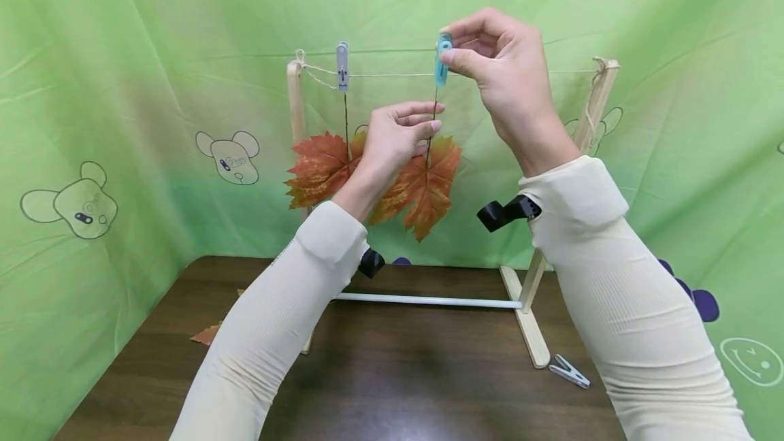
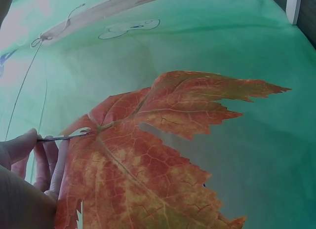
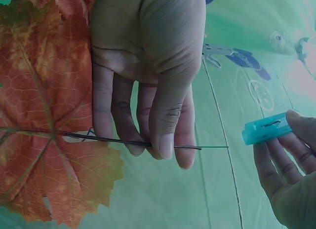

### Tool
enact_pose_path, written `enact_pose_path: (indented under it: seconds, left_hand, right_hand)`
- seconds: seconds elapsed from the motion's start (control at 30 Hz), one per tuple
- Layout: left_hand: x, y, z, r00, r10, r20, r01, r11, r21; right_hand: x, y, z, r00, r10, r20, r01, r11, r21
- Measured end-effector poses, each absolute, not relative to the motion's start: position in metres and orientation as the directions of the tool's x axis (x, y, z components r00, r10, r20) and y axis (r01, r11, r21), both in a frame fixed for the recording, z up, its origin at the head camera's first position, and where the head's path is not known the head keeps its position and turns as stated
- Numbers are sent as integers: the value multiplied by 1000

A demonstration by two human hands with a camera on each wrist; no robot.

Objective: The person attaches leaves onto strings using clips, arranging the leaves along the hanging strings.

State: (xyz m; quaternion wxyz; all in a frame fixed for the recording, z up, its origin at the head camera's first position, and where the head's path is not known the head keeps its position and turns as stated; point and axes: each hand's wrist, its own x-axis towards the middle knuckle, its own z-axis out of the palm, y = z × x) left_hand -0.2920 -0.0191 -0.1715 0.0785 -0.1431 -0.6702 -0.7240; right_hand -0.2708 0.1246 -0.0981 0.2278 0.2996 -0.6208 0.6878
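Observation:
My left hand (image 1: 398,135) pinches the thin dark stem (image 3: 123,141) of an orange-red maple leaf (image 1: 425,189) between thumb and fingers. The leaf hangs below the hand, and its stem points up at the string (image 1: 392,75). Above it, my right hand (image 1: 511,73) grips a light-blue clothespin (image 1: 441,75) between thumb and fingers. In the head view this clothespin overlaps the string; in the right wrist view the clothespin (image 3: 266,129) sits just beyond the stem's tip. A second maple leaf (image 1: 321,165) hangs by its stem from a grey clothespin (image 1: 342,67) on the string.
The string runs between two wooden posts (image 1: 599,97), joined low down by a white rod (image 1: 422,301). A loose grey-white clothespin (image 1: 569,371) lies by the right foot. Part of another leaf (image 1: 206,334) shows on the brown table (image 1: 392,380) beside the left sleeve.

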Motion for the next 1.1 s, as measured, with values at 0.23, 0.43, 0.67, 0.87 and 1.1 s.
enact_pose_path:
  seconds: [0.23,0.43,0.67,0.87,1.1]
  left_hand:
    - [-294,-21,-172,-948,72,311,304,-85,949]
    - [-297,-21,-174,-950,68,304,298,-80,951]
    - [-298,-18,-172,-957,72,280,274,-76,959]
    - [-299,-15,-171,-957,66,283,278,-77,958]
    - [-300,-14,-171,-955,69,287,281,-91,956]
  right_hand:
    - [-277,124,-93,-721,-54,691,-682,-126,-721]
    - [-282,124,-91,-720,-56,692,-682,-127,-720]
    - [-289,125,-90,-744,-46,667,-656,-143,-741]
    - [-291,127,-90,-768,-43,639,-628,-144,-765]
    - [-293,127,-92,-788,-48,614,-603,-146,-785]
